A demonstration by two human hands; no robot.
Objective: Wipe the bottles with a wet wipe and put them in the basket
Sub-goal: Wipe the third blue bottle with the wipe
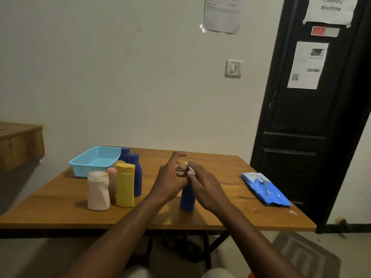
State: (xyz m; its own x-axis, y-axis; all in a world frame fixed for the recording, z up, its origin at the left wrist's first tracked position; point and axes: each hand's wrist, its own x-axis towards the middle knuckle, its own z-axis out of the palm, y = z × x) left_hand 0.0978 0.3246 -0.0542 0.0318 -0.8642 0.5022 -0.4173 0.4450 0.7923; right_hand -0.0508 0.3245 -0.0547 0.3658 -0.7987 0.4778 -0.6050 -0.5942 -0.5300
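Note:
A dark blue bottle (187,199) stands upright on the wooden table (230,197), its top hidden behind my hands. My left hand (170,177) wraps the bottle's upper part, fingers partly spread. A small white wet wipe (190,169) is pinched in my right hand (204,185), pressed against the bottle's top. An empty light blue basket (94,160) sits at the table's far left. Beside it stand a white bottle (98,190), a yellow bottle (125,185), a pink bottle (112,181) and two dark blue bottles (136,173).
A blue pack of wet wipes (265,188) lies near the table's right edge. A black door (301,117) stands to the right. A wooden ledge (20,143) juts out at the left. The wall is right behind the table.

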